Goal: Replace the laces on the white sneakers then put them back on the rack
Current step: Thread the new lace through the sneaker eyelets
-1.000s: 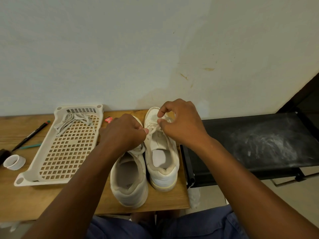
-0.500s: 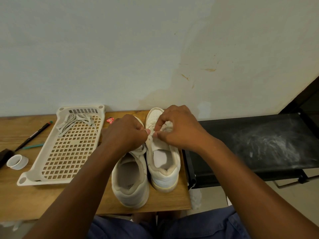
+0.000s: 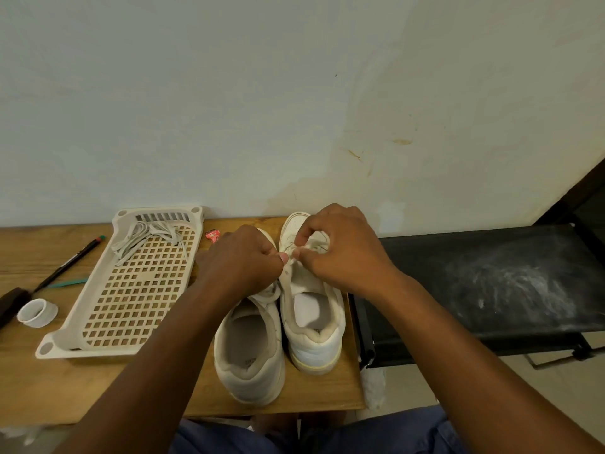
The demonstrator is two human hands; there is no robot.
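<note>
Two white sneakers stand side by side on the wooden table [image 3: 39, 381], heels toward me: the left sneaker [image 3: 250, 352] and the right sneaker [image 3: 314, 322]. Both my hands work over the right sneaker's eyelet area. My left hand [image 3: 239, 260] has its fingers curled, thumb tip pinching the lace at the left eyelet row. My right hand [image 3: 340, 247] pinches the white lace [image 3: 316, 245] over the tongue. A loose bundle of white laces [image 3: 147, 237] lies at the far end of the cream perforated rack [image 3: 131, 290].
A black pen [image 3: 70, 262], a teal strip [image 3: 67, 283], a dark object [image 3: 9, 303] and a small white cup [image 3: 36, 312] lie left of the rack. A red wrapper [image 3: 212, 235] sits by the wall. A dusty black shelf [image 3: 491, 280] adjoins the table on the right.
My hands have drawn closer together over the right sneaker, my right hand lowering onto the lace. The sneakers and rack have not moved.
</note>
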